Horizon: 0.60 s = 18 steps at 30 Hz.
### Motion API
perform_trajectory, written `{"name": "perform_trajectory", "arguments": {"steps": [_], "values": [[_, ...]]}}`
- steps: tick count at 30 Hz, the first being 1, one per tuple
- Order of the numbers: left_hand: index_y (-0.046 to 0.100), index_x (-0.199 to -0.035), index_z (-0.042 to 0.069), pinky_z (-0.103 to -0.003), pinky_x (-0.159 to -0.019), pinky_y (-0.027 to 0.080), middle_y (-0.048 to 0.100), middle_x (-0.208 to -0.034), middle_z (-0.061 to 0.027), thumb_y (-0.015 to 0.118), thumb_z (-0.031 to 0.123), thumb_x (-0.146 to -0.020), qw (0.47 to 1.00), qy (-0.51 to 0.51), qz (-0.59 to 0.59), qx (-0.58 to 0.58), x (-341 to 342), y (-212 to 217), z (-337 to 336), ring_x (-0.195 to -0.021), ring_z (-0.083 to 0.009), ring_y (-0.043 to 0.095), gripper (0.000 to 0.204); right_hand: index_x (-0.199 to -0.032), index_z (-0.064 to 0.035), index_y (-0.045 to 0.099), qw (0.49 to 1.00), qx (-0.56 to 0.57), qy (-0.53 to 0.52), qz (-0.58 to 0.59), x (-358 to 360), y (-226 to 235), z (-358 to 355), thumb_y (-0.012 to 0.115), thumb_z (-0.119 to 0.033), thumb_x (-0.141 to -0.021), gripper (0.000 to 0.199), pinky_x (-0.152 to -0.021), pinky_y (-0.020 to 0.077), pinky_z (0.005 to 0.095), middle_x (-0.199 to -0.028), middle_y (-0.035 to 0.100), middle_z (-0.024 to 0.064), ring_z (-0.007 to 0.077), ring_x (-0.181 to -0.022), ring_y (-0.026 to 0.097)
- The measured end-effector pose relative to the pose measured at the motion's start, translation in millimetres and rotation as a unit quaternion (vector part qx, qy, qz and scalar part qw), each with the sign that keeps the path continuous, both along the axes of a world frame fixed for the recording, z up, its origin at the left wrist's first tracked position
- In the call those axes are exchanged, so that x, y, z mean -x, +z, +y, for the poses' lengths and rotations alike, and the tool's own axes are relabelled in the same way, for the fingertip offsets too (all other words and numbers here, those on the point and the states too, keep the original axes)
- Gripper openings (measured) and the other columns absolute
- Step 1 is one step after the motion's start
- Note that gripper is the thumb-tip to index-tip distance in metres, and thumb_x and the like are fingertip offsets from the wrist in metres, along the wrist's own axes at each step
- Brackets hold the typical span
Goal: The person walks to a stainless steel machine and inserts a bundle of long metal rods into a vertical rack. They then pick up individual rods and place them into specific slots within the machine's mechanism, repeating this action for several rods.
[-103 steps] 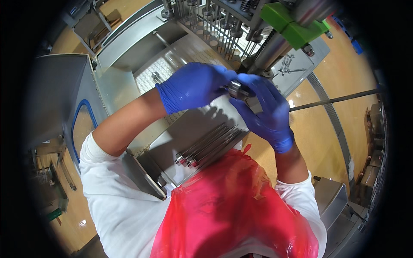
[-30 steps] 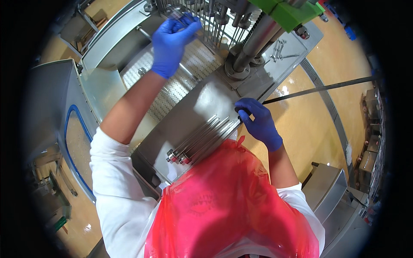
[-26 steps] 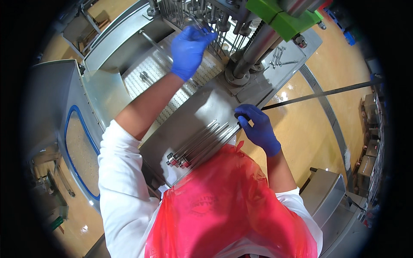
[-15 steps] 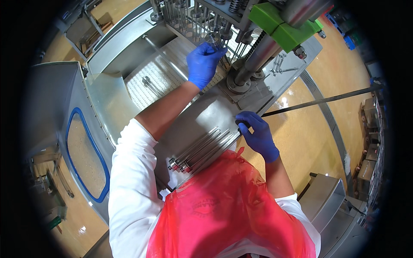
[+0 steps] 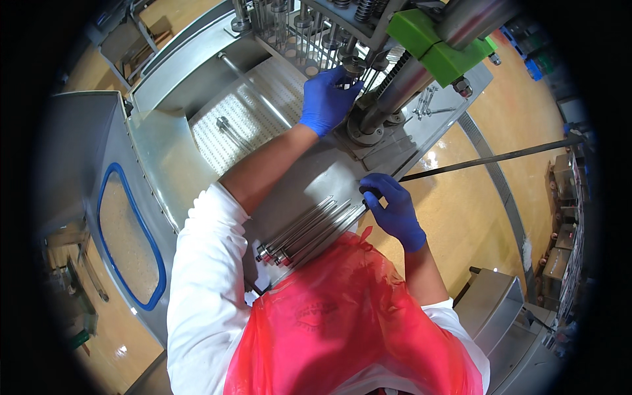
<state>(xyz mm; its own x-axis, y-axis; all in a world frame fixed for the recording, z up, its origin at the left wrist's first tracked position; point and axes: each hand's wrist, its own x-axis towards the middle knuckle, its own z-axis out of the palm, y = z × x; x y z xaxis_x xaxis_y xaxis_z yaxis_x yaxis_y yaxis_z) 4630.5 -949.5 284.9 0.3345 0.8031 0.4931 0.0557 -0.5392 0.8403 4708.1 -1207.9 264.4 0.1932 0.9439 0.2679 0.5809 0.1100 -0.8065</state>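
Note:
My left hand, in a blue glove, reaches up under the machine head with its fingers curled round a round metal fitting above thin needles. Part of that grip is hidden behind the hand. By the table's right edge, my right hand, also gloved in blue, has its fingers closed on a black knob. Between my arms, several long metal needles with thick heads lie in a bundle on the steel table.
A green clamp block sits on a thick steel column near my left hand. Loose metal pins lie beyond it. A perforated white bed is at left, with a needle piece on it. A dark bar extends to the right.
My left hand has shifted right, from one round fitting to the fitting beside it. My right hand stays on the black knob. The bundled needles lie as before.

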Motion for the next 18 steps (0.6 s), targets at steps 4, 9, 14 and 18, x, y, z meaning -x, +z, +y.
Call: {"name": "perform_trajectory", "arguments": {"steps": [4,9,14,18], "values": [[0.076,-0.100,0.005,-0.031,-0.069,0.055,0.074,-0.083,-0.0110,0.085,0.025,-0.079,0.999,0.010,0.020,0.034,4.2,11.8,-2.1,-0.070,-0.0173,0.069,0.031,-0.108,-0.0026,0.068,1.000,-0.001,0.010,0.002,0.9,3.5,1.1,0.068,0.002,-0.085,0.023,-0.085,0.0546,0.0376,-0.107,0.069,0.0148,0.0322,-0.098,0.068],[0.073,-0.089,0.003,-0.035,-0.064,0.054,0.070,-0.074,-0.0131,0.085,0.030,-0.078,0.995,0.009,0.102,-0.023,4.5,19.3,11.6,-0.062,-0.0235,0.065,0.032,-0.111,-0.0033,0.068,0.998,0.004,0.019,-0.054,-1.1,21.1,10.8,0.070,-0.002,-0.087,0.025,-0.086,0.0546,0.0364,-0.109,0.070,0.0144,0.0315,-0.099,0.068],[0.070,-0.083,0.000,-0.038,-0.063,0.054,0.069,-0.074,-0.0170,0.083,0.029,-0.078,0.998,-0.001,0.055,-0.032,7.3,20.5,10.5,-0.065,-0.0302,0.067,0.032,-0.117,-0.0032,0.068,0.994,0.012,0.007,-0.105,-13.3,59.2,17.6,0.071,-0.005,-0.088,0.029,-0.088,0.0541,0.0362,-0.114,0.070,0.0143,0.0317,-0.103,0.068],[0.071,-0.086,0.000,-0.040,-0.065,0.055,0.070,-0.078,-0.0199,0.082,0.028,-0.079,0.996,0.001,0.069,-0.060,4.6,19.0,15.5,-0.071,-0.0350,0.069,0.031,-0.117,-0.0011,0.068,0.989,0.031,-0.062,-0.133,-28.7,54.9,7.8,0.071,-0.003,-0.089,0.028,-0.087,0.0542,0.0357,-0.111,0.071,0.0173,0.0320,-0.102,0.069]]}}
